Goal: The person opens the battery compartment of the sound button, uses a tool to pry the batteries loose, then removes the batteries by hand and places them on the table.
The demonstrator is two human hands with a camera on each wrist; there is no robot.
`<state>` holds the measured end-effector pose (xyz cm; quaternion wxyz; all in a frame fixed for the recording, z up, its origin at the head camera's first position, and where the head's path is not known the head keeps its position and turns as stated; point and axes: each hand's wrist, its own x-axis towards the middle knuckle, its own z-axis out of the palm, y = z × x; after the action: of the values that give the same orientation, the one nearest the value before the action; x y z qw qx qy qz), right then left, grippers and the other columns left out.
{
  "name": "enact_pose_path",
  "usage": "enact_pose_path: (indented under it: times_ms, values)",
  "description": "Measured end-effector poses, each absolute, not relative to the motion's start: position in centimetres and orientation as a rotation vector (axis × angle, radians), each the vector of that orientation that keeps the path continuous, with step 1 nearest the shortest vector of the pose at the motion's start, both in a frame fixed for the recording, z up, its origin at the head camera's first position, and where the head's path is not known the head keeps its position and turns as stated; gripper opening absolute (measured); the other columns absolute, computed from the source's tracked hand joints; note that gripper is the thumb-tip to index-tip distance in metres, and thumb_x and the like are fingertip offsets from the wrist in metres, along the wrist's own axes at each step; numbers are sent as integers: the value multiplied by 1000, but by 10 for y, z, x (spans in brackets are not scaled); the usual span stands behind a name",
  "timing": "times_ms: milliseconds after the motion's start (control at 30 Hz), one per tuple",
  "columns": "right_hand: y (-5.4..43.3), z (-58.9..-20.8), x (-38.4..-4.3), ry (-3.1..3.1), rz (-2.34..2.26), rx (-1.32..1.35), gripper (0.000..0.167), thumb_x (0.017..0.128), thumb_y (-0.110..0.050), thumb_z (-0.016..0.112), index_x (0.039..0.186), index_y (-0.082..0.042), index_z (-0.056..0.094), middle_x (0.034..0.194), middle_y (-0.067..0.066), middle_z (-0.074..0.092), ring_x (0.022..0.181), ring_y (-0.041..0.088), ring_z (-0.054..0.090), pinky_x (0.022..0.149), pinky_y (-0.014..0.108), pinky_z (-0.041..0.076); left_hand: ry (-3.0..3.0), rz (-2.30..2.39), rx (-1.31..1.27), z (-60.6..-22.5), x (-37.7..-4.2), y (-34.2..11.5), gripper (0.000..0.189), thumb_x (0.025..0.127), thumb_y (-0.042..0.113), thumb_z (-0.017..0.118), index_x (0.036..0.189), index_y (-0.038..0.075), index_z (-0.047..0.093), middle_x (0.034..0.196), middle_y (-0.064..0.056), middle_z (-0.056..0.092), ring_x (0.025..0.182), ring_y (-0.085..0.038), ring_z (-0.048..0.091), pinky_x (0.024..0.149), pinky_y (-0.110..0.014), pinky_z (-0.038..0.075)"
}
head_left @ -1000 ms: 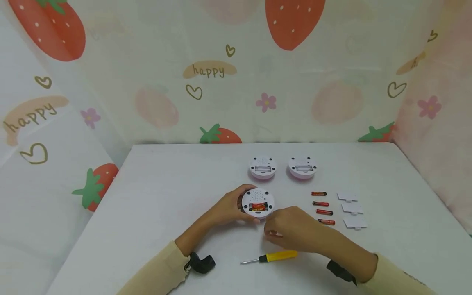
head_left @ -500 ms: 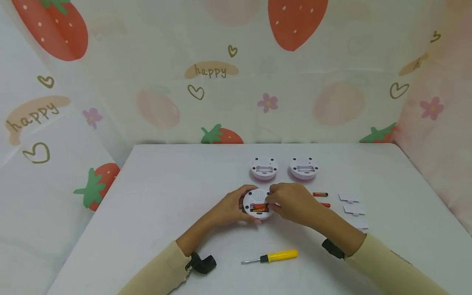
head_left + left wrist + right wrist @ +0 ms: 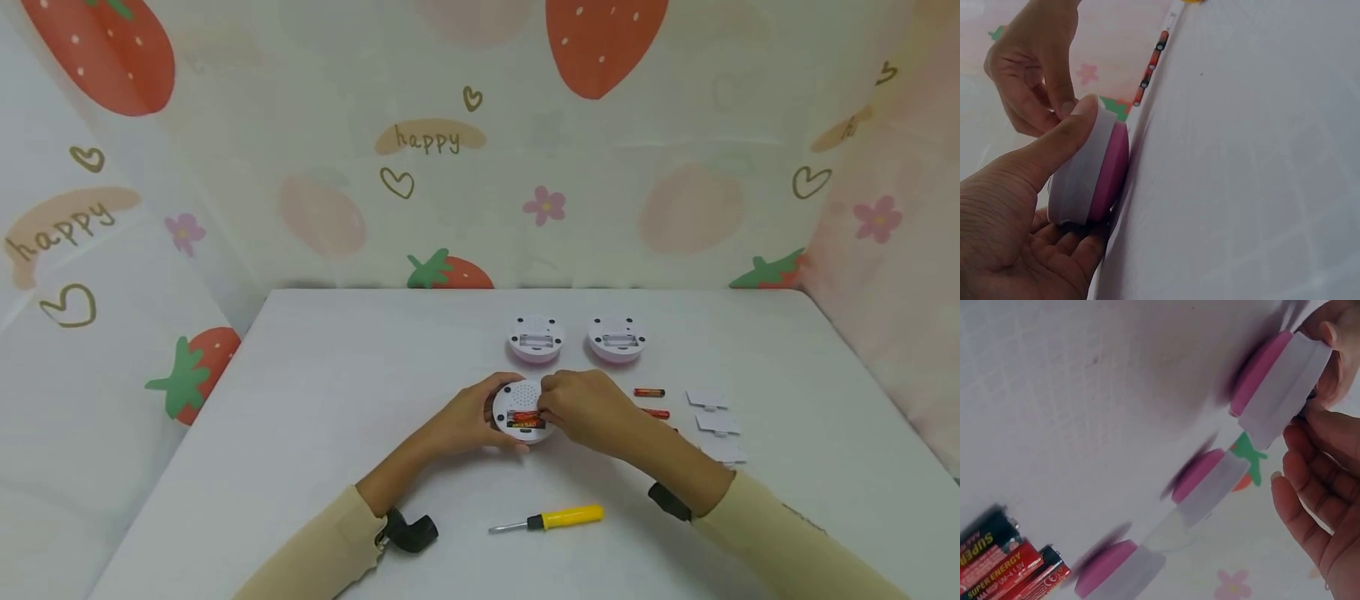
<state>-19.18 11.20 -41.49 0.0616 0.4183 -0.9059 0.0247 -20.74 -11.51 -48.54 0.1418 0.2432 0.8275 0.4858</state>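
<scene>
My left hand (image 3: 467, 419) grips a round white-and-pink battery device (image 3: 525, 393), its perforated underside facing up. In the left wrist view, the thumb lies over the device's white rim (image 3: 1082, 169) and the fingers are beneath it. Red-and-black batteries (image 3: 522, 420) lie in its uncovered compartment. My right hand (image 3: 588, 410) has thumb and fingertips together at the right end of the upper battery, seeming to pinch it; the fingers partly hide that end. In the right wrist view, the other fingers of the right hand (image 3: 1329, 481) are loosely bent beside the device (image 3: 1288, 387).
Two similar devices, one left (image 3: 536, 340) and one right (image 3: 617, 339), stand behind with uncovered compartments. Loose batteries (image 3: 648, 392) and several white covers (image 3: 707, 400) lie to the right, partly behind the right arm. A yellow-handled screwdriver (image 3: 570, 517) lies in front.
My right hand has moved up from in front of the device to its battery compartment and stays there, the fingertips working at the battery's end. The left hand keeps its grip.
</scene>
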Motion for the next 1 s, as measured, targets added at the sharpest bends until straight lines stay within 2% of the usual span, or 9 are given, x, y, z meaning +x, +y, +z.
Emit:
enact_pose_path:
  times_ms: [267,600,867,1000]
  values:
    - [122,-405,-190,-2749,-5,1234,12,87,-20,82,97,-14,80,90,-1,71,79,14,61,64,22,54,2404,1381,682,-486,-208,-115,94,71,26,95,150,19,43,139,3,57,121,-10,55,106,-29,46]
    - [160,-391,-174,-2715,97,1162,13,83,-17,85,94,-17,80,83,-8,65,69,8,56,58,19,47,2436,1371,687,-488,-208,-114,95,70,28,96,150,19,44,141,4,56,123,-10,54,111,-34,43]
    - [190,-401,-156,-2736,137,1120,15,80,-18,88,92,-18,79,83,-10,65,72,7,58,59,20,51,2417,1393,689,-488,-208,-117,95,70,26,96,149,19,44,139,5,57,120,-9,55,107,-30,45]
    - [206,-408,-148,-2771,119,1069,14,79,-19,88,90,-20,79,86,-9,68,76,11,64,60,24,54,2397,1399,703,-488,-208,-117,94,71,26,95,149,19,43,139,5,57,122,-8,55,107,-28,45]
